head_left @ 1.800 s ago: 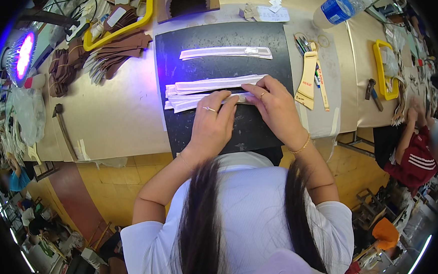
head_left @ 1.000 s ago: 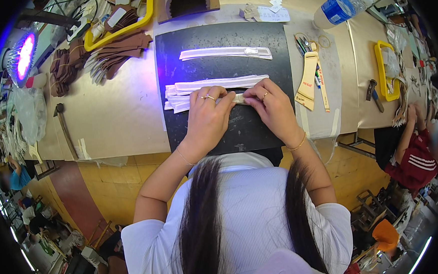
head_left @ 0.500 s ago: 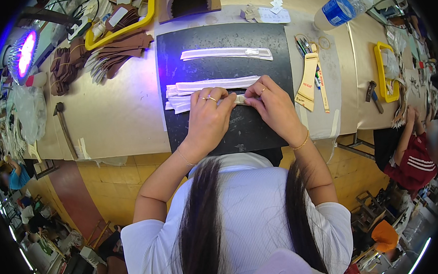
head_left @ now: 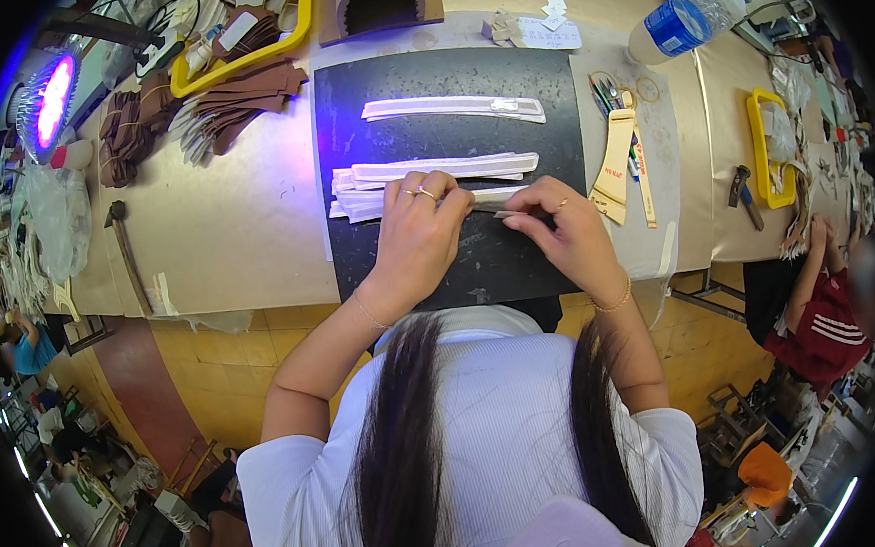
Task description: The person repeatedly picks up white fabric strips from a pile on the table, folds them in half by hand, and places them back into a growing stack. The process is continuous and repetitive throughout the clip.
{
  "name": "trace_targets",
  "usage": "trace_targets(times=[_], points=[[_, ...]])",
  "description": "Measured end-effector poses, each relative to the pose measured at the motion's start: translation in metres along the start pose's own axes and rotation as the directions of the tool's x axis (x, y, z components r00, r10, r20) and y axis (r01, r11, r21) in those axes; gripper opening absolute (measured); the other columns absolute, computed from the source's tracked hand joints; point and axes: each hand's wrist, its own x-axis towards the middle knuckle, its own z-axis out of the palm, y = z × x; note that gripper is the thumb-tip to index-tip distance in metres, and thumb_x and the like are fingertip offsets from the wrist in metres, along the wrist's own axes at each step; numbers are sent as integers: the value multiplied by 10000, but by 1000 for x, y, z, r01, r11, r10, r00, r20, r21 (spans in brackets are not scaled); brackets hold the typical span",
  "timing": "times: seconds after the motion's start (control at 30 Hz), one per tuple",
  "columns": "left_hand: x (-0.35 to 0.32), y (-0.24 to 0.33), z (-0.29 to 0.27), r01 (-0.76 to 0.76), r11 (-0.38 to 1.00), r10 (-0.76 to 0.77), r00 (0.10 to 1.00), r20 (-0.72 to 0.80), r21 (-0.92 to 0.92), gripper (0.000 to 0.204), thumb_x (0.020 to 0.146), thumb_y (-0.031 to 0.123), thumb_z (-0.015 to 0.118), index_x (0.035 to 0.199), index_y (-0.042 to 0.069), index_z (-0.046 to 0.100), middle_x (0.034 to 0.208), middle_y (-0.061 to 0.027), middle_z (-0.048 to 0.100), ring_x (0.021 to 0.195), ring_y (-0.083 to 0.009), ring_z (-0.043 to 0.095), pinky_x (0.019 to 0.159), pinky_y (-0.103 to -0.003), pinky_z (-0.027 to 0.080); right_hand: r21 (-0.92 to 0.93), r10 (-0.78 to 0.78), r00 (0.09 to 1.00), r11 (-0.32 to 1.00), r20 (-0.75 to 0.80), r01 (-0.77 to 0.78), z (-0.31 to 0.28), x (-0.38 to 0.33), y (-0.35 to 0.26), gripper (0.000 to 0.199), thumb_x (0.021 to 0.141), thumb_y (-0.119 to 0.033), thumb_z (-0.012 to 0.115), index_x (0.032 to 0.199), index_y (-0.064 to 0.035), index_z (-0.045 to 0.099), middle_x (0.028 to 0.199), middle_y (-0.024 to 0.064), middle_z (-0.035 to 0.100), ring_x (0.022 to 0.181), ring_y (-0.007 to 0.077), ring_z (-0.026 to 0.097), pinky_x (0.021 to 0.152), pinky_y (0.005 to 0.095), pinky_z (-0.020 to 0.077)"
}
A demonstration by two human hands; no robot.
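On a black mat (head_left: 536,77) lies a stack of narrow white strips (head_left: 441,167), several of them layered and slightly fanned at the left end. One more white strip (head_left: 427,106) lies apart, farther up the mat, with a small clear piece on its right part. My left hand (head_left: 417,230) is closed in a pinch over the near side of the stack, on a strip (head_left: 490,198) whose pale end runs out to the right. My right hand (head_left: 567,227), thumb and forefinger pressed together, pinches a small thin flat piece (head_left: 504,214) just below that end.
Bundled brown pieces (head_left: 129,137) and a yellow tray (head_left: 245,75) are at the far left, near a hammer (head_left: 128,257). Pens and cream card strips (head_left: 615,167) lie right of the mat. Beyond are a bottle (head_left: 678,28), another hammer (head_left: 746,197) and a yellow basket (head_left: 775,188).
My right hand has moved slightly right and down, away from my left fingers, with the small thin piece in its pinch. The left hand has stayed nearly in place.
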Motion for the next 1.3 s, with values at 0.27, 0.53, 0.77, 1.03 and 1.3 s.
trace_targets(times=[0.27,0.53,0.77,1.03,1.3], points=[[8,3,-30,91,982,-58,979,195,-165,58,881,73,683,938,69,670,901,-74,687,858,-264,631,857,-379,431,229,327,932,930,-156,-288,-12,14,13,113,896,-113,732,937,-8,726,835,59,687,750,130,647,697,258,504],[71,-29,-64,229,933,-190,968,163,-277,146,887,113,698,1012,40,714,908,-111,708,813,-297,651,743,-352,503,52,290,957,956,2,-290,-10,39,11,166,916,-128,709,1029,-7,726,862,87,710,757,164,666,709,265,518],[91,-64,-16,-1,995,-8,997,83,104,234,868,183,725,1080,86,726,1158,-96,650,1099,-309,590,922,-412,450,155,410,912,899,26,-409,-2,46,10,163,910,-118,732,1014,-3,684,835,31,705,706,84,626,668,241,518],[24,-11,-5,-211,976,212,977,12,-58,187,846,106,699,1013,27,666,1058,-116,635,1029,-301,602,902,-423,454,128,425,904,895,38,-426,3,48,19,184,894,-98,742,1015,11,658,814,35,692,696,81,623,645,245,517],[12,-6,6,-227,972,227,974,6,63,240,848,123,715,1066,34,668,1101,-90,660,1074,-262,601,922,-427,441,115,431,901,894,51,-434,0,54,17,206,858,-80,748,1007,7,636,764,91,698,665,159,684,634,289,534]])
